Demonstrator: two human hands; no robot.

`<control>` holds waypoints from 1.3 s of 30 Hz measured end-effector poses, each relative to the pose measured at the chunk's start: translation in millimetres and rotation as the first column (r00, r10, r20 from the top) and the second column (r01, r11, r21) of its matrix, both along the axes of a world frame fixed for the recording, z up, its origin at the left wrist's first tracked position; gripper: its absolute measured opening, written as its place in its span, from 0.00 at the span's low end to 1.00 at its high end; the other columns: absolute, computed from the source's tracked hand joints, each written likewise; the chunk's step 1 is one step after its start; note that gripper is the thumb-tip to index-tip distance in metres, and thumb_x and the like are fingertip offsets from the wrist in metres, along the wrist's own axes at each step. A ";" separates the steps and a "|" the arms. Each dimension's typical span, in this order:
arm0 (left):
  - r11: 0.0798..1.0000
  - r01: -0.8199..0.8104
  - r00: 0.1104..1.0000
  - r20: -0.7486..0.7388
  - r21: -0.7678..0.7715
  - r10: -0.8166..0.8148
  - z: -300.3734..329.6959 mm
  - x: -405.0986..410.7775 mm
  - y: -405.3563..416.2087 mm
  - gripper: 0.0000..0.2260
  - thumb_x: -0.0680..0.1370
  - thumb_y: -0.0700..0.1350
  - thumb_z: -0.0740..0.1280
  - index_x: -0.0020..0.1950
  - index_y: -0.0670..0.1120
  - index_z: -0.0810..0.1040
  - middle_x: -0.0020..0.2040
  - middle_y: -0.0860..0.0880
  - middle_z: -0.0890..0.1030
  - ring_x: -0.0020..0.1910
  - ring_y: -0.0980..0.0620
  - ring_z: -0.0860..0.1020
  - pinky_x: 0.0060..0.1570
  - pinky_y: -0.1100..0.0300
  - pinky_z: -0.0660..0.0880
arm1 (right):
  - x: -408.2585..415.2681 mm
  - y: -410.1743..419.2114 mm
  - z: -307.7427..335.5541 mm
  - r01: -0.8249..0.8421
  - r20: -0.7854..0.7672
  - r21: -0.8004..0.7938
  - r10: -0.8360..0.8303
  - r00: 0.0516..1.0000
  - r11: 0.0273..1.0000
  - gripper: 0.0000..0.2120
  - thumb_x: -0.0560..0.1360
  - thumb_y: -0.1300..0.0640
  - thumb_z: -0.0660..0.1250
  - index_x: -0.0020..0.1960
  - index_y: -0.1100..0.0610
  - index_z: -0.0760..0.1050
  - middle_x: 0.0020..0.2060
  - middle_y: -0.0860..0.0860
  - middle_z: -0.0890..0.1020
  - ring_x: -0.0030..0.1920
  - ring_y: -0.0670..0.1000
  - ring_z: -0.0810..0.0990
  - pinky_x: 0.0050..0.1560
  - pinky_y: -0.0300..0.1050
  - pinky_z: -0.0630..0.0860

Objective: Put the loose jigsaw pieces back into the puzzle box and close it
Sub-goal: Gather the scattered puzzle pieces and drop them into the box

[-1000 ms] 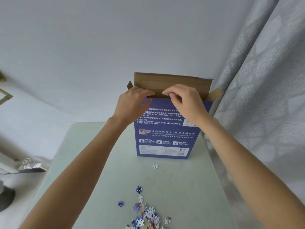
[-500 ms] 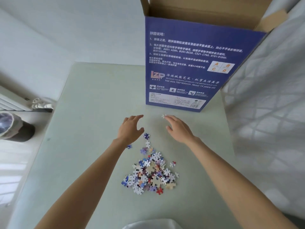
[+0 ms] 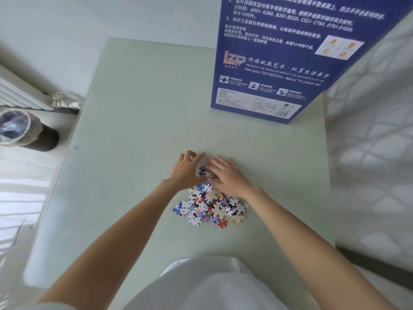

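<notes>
Both hands are lying palm down at the far edge of the jigsaw pieces point(image 3: 210, 204). The left hand point(image 3: 186, 172) is spreading its fingers loosely over the surface point(image 3: 138, 135), its grip holding nothing that shows. The right hand point(image 3: 225, 176) is resting with straight fingers on the topmost pieces, pressing rather than pinching. The pile is sitting mid-surface, just in front of the person's white shirt point(image 3: 207, 287). The blue puzzle box point(image 3: 290, 63) is standing upright at the far right, well apart from the pile. A bin point(image 3: 20, 130) is standing on the floor to the left.
</notes>
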State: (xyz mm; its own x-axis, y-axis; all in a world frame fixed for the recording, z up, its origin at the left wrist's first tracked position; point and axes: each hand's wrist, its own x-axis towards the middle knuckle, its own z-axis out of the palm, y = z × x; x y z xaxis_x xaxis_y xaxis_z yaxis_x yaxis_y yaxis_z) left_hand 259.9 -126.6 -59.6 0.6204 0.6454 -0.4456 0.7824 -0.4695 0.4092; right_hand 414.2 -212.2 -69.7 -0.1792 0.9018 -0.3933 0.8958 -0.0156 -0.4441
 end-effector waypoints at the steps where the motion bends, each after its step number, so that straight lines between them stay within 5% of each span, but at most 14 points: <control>1: 1.000 0.011 1.000 0.007 -0.017 -0.011 0.6 -1.6 -4.0 0.34 0.73 0.54 0.68 0.75 0.51 0.56 0.69 0.45 0.62 0.67 0.46 0.62 0.66 0.54 0.64 | -0.5 -10.1 0.3 0.007 -0.025 0.020 -0.006 1.000 1.000 0.23 0.80 0.48 0.55 0.74 0.50 0.58 0.75 0.47 0.54 0.76 0.50 0.47 0.74 0.55 0.40; 6: 0.993 0.084 0.995 0.058 -0.082 -0.079 5.0 -14.7 -35.7 0.28 0.72 0.51 0.69 0.70 0.52 0.63 0.67 0.47 0.64 0.66 0.47 0.63 0.64 0.57 0.65 | 4.6 -59.4 10.9 0.042 -0.031 0.054 -0.041 0.999 0.998 0.31 0.74 0.46 0.66 0.73 0.52 0.61 0.72 0.49 0.64 0.73 0.52 0.57 0.73 0.52 0.52; 12: 0.990 0.138 0.990 -0.008 -0.014 -0.138 6.7 -26.4 -69.0 0.43 0.63 0.59 0.76 0.72 0.51 0.60 0.67 0.48 0.62 0.63 0.48 0.63 0.61 0.56 0.70 | 3.5 -107.0 15.9 0.262 0.229 -0.066 -0.241 0.943 0.963 0.57 0.60 0.38 0.75 0.76 0.49 0.42 0.71 0.53 0.53 0.69 0.56 0.56 0.65 0.55 0.64; 17: 0.998 0.062 0.998 0.010 -0.033 -0.061 6.1 -23.2 -78.6 0.42 0.65 0.52 0.77 0.73 0.49 0.59 0.67 0.47 0.62 0.64 0.47 0.63 0.61 0.57 0.70 | -23.8 -93.8 18.6 0.386 0.093 -0.079 -0.379 0.921 0.919 0.51 0.66 0.54 0.76 0.76 0.53 0.46 0.65 0.56 0.59 0.62 0.58 0.64 0.59 0.52 0.71; 22: 0.996 0.013 0.998 0.060 -0.083 -0.008 7.1 -24.0 -75.4 0.35 0.67 0.48 0.76 0.70 0.50 0.65 0.64 0.47 0.67 0.61 0.47 0.67 0.60 0.57 0.68 | -37.1 -74.8 18.2 0.342 0.057 -0.098 -0.338 0.939 0.935 0.46 0.68 0.65 0.71 0.76 0.53 0.47 0.66 0.55 0.58 0.61 0.57 0.65 0.53 0.48 0.74; 28: 0.989 -0.005 0.993 0.118 -0.151 0.023 8.8 -28.3 -68.3 0.30 0.68 0.45 0.76 0.67 0.49 0.69 0.60 0.47 0.71 0.56 0.47 0.74 0.53 0.61 0.69 | -36.2 -68.7 18.8 0.319 0.006 -0.171 -0.323 0.946 0.932 0.46 0.65 0.56 0.76 0.75 0.53 0.53 0.65 0.54 0.59 0.61 0.56 0.63 0.58 0.50 0.72; 39: 0.984 0.019 0.998 0.054 -0.180 -0.009 10.5 -26.4 -62.6 0.22 0.70 0.45 0.74 0.62 0.47 0.72 0.54 0.45 0.76 0.51 0.45 0.76 0.46 0.60 0.70 | -39.3 -57.4 23.6 0.284 0.112 -0.080 -0.275 0.955 0.955 0.30 0.67 0.48 0.74 0.65 0.49 0.66 0.58 0.53 0.69 0.54 0.55 0.73 0.46 0.47 0.73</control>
